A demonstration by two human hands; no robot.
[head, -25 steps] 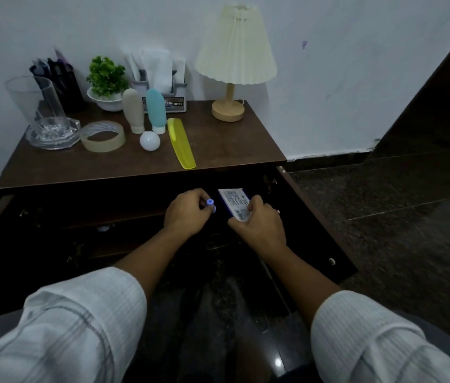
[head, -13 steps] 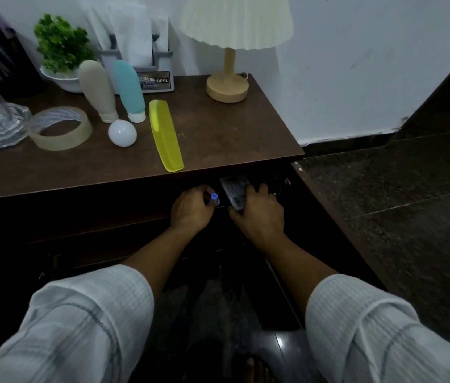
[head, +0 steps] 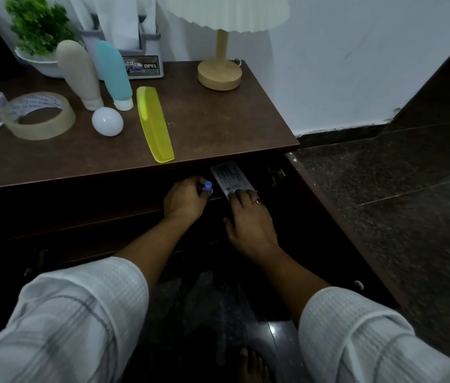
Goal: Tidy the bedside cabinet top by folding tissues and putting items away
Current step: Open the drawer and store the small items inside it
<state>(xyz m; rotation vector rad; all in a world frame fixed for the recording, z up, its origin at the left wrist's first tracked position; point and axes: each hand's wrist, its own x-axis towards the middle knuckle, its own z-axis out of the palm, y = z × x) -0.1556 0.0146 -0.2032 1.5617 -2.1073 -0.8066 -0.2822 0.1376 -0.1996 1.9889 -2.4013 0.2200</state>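
- Fingers of the left hand (head: 183, 200) curled round a small blue-capped item (head: 207, 187), just under the front edge of the tabletop (head: 218, 120).
- Straight fingers of the right hand (head: 248, 219) lay on a printed packet (head: 229, 176) inside the open cabinet.
- A yellow comb (head: 154, 124), white ball (head: 107, 121) and tape roll (head: 38, 116) sat on the tabletop.

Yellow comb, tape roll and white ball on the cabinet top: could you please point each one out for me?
yellow comb (head: 154, 123): head view, middle of its flat body.
tape roll (head: 40, 131): head view, front of its outer wall.
white ball (head: 107, 121): head view, centre of its surface.
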